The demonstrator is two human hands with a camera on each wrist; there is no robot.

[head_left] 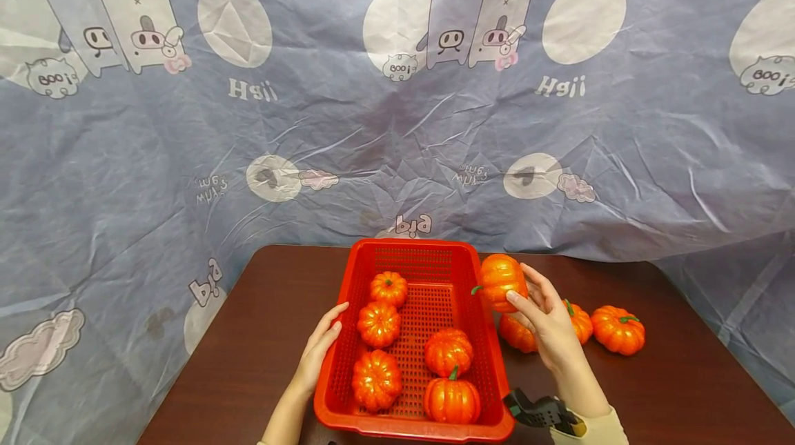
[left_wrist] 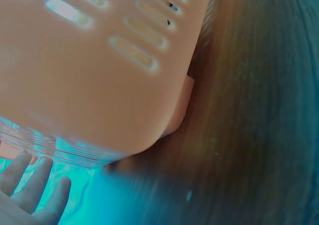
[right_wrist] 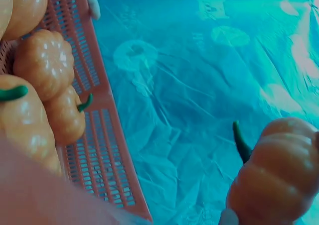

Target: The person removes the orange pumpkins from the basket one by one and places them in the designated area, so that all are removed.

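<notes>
My right hand [head_left: 549, 324] pinches an orange pumpkin [head_left: 502, 281] between thumb and fingers, lifted beside the basket's right rim. Its green stem points left, toward the basket; the right wrist view also shows this held pumpkin [right_wrist: 279, 172]. My left hand [head_left: 317, 352] rests its extended fingers against the left side of the red plastic basket [head_left: 355, 272]. In the left wrist view, the fingers [left_wrist: 37, 182] are straight and spread beside the slotted basket wall [left_wrist: 89, 95]. Inside the basket are several pumpkins, three along the left, including this one [head_left: 377, 379], and two at the near right.
Right of the basket, three more pumpkins sit on the dark brown table [head_left: 248, 362]: one partly behind the right hand, one peeking out past it, and one farther right [head_left: 619, 330]. A grey-blue printed cloth [head_left: 397, 127] hangs behind the table and along its sides.
</notes>
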